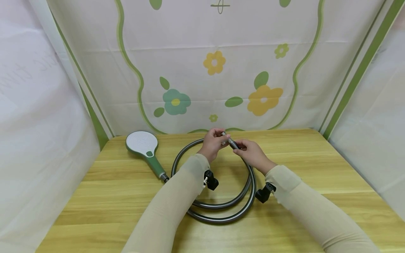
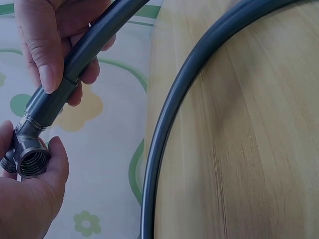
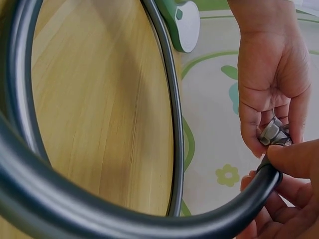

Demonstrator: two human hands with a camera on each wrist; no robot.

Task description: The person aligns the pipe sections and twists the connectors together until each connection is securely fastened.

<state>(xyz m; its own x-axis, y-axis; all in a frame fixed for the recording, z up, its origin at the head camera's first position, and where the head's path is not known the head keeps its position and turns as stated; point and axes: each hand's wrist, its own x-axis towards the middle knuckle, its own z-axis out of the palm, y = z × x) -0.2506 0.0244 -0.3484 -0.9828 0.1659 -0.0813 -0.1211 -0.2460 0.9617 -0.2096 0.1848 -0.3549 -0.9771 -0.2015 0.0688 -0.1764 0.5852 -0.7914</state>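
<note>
My left hand point(image 1: 211, 144) pinches a small metal branched fitting point(image 2: 22, 137) with a threaded round opening, best seen in the left wrist view. A dark grey shower hose point(image 1: 218, 222) lies in loops on the table, its raised end at the fitting. My right hand point(image 1: 253, 155) grips the collar point(image 2: 50, 102) at that end with thumb and fingers. The fitting and the collar meet in line; how far they are screwed together I cannot tell. A green shower head point(image 1: 154, 166) with a white face lies left of the loops, its handle toward the hose.
The wooden table point(image 1: 104, 207) is enclosed by white cloth at the back and sides. The printed back cloth point(image 1: 183, 66) stands just behind the table's far edge, close to both hands. The left forearm crosses over the hose loops.
</note>
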